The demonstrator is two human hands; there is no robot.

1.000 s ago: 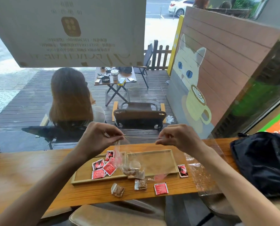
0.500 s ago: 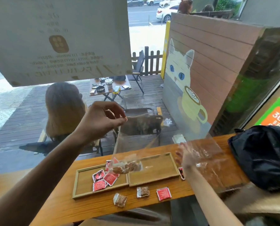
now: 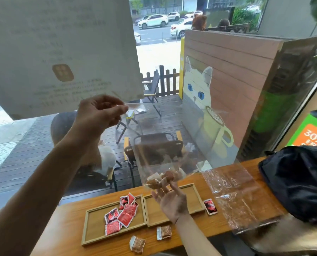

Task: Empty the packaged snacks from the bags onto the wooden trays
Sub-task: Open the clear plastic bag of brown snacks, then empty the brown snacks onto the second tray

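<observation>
My left hand (image 3: 102, 111) pinches the clear bag (image 3: 159, 145) high — snacks (image 3: 163, 179) hanging low, touching my open right hand's fingertips (image 3: 168, 188), above the right tray (image 3: 195, 197).

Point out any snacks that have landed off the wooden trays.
Three have: a red packet on the counter right of the right tray, and two brown packets on the counter in front of the trays.
</observation>
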